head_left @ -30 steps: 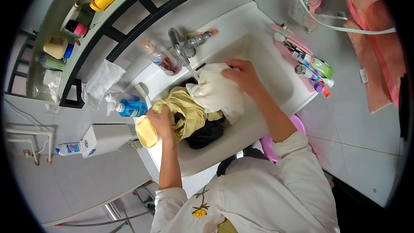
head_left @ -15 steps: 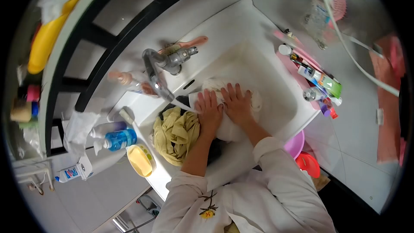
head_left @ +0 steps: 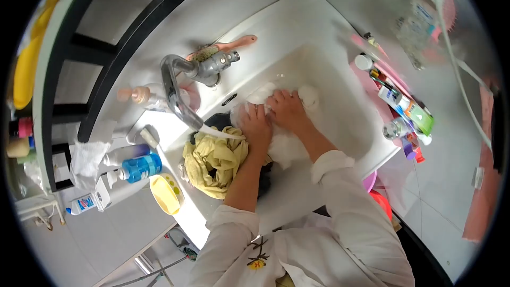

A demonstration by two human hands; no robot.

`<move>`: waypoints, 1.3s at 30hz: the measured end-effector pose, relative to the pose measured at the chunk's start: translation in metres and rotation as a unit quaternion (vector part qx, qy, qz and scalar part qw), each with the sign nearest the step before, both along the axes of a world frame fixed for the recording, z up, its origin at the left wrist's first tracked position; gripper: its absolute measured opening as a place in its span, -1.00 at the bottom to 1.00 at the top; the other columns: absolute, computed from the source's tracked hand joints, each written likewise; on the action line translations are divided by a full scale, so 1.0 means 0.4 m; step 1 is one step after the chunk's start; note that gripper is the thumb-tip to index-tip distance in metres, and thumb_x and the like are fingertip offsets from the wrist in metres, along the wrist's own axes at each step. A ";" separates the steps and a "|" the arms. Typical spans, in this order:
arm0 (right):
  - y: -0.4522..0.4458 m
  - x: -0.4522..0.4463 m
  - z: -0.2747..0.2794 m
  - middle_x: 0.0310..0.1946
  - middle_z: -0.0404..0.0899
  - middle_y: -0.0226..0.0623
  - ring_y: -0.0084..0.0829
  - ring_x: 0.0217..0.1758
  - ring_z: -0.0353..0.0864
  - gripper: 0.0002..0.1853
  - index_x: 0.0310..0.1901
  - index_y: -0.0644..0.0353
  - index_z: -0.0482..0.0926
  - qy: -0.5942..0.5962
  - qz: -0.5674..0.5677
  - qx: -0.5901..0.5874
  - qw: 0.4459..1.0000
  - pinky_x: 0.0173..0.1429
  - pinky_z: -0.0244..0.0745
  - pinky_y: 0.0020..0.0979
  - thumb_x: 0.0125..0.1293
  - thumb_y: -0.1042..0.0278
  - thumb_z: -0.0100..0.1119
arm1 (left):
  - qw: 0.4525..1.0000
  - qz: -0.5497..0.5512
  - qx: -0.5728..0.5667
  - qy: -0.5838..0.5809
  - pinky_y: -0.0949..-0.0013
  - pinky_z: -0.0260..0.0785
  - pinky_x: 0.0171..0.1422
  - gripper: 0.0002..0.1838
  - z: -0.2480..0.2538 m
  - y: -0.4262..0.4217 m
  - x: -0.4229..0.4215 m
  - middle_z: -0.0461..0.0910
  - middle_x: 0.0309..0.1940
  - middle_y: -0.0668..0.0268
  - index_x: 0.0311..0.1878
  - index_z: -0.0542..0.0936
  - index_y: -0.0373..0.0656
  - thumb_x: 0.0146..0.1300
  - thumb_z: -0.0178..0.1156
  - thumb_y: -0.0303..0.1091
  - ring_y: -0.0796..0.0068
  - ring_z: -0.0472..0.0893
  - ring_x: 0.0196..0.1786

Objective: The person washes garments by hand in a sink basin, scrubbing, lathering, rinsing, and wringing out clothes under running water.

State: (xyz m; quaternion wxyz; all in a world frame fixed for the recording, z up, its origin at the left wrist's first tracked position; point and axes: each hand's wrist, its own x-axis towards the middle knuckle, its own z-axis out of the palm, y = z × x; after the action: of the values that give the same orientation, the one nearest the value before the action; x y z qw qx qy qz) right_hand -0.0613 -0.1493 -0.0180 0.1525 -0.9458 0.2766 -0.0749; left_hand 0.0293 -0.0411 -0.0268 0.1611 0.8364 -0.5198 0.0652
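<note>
A white cloth [head_left: 285, 149] lies wet in the basin of the white sink [head_left: 287, 18], partly under water. My left hand [head_left: 255, 126] lies palm down on it with the fingers spread. Beside it my right hand [head_left: 288, 109] also presses on the cloth, fingers apart. Water runs from the grey faucet [head_left: 180, 95] close to my left wrist. A yellow-green cloth [head_left: 215, 160] is bunched at the left of the basin, against my left forearm, with black cloth [head_left: 219, 121] partly showing behind it.
On the left ledge stand a blue bottle [head_left: 141, 167], a yellow soap dish [head_left: 166, 194] and a white-handled brush [head_left: 149, 137]. A pink-handled brush [head_left: 236, 44] lies behind the faucet. Tubes and toothbrushes [head_left: 406, 107] line the right edge.
Both hands have come together on the white cloth, which has gone down into the basin. My left hand has let go of the yellow-green cloth. The view has moved closer to the sink.
</note>
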 end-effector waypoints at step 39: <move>-0.093 -0.035 0.039 -0.19 0.57 -0.15 -0.16 -0.03 0.52 -0.58 -0.16 0.19 0.53 -0.006 0.021 0.173 0.985 0.11 0.39 -0.17 0.02 0.09 0.27 | 0.959 0.159 -0.123 0.199 0.07 0.40 -0.14 -0.73 -0.046 -0.070 0.047 0.47 -0.14 0.15 -0.39 0.53 -0.26 0.20 0.06 -0.21 0.01 0.54 -0.25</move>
State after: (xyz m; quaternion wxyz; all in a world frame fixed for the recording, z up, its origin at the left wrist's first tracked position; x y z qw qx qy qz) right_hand -0.0752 -0.1864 -0.0023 0.3166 -0.9105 0.2647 -0.0283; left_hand 0.0480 -0.0691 -0.0452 0.3499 0.8783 -0.3256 -0.0141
